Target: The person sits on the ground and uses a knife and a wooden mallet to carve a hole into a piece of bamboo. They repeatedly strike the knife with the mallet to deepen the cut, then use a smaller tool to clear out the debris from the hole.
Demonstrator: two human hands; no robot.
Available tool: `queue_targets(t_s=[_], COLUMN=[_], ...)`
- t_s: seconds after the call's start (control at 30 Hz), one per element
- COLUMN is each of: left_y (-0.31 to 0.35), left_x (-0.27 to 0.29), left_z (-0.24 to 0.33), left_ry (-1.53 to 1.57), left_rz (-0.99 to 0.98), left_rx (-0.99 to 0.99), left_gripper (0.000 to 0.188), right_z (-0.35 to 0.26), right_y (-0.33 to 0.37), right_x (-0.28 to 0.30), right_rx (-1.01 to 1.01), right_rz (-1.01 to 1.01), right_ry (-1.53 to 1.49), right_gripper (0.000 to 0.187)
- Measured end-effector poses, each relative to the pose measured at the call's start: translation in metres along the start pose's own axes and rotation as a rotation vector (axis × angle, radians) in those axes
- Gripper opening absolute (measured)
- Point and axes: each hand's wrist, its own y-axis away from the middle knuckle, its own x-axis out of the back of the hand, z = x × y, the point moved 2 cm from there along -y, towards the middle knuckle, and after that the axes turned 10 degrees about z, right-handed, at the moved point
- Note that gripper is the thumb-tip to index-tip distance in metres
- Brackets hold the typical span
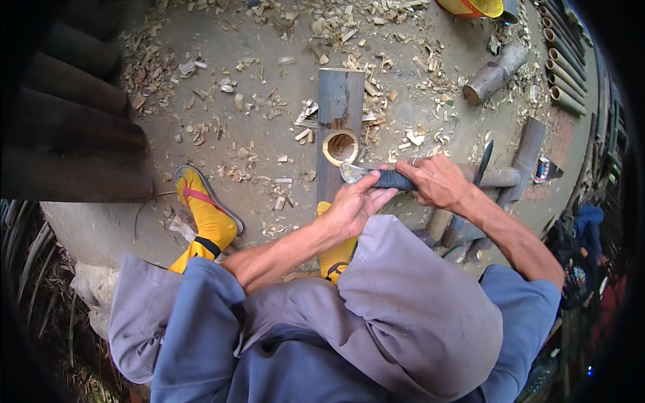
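Observation:
A dark bamboo tube (340,94) lies lengthwise on the floor before me, with a round opening in its upper side ringed by pale cut bamboo. Just at the near edge of that ring is the metal blade (349,172) of a curved carving knife; whether it touches the bamboo I cannot tell. My right hand (437,181) is closed round the knife's dark wrapped handle (395,179). Thumb on top and fingers beneath, my left hand (355,203) grips the knife where blade and handle meet. My foot in a yellow sock (336,254) rests over the tube's near end.
Pale shavings (262,107) litter the floor. Large dark tubes (74,171) lie at the left, and cut bamboo lengths (568,99) at the far right. A short log (497,72), crossed bamboo pieces (523,158) and a small can (541,169) lie to the right.

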Motion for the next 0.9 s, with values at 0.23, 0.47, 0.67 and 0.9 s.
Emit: queue_targets(t_s=[0.23, 0.47, 0.67, 0.9], left_y=[0.008, 0.011, -0.025, -0.022], left_x=[0.013, 0.003, -0.024, -0.022], left_z=[0.034, 0.046, 0.043, 0.037], left_ry=[-0.612, -1.096, -0.755, 0.134], left_rz=[0.370, 0.451, 0.202, -0.238], left_rx=[0.013, 0.009, -0.154, -0.241], left_gripper=[0.022, 0.034, 0.031, 0.035], right_z=[-0.047, -0.103, -0.023, -0.006], right_y=[0.010, 0.007, -0.006, -0.052], right_x=[-0.083, -0.109, -0.024, 0.045], right_rx=[-0.370, -0.656, -0.483, 0.033], right_rz=[0.189, 0.455, 0.234, 0.243], right_ry=[-0.656, -1.057, -0.263, 0.304], right_gripper=[0.042, 0.052, 0.042, 0.022])
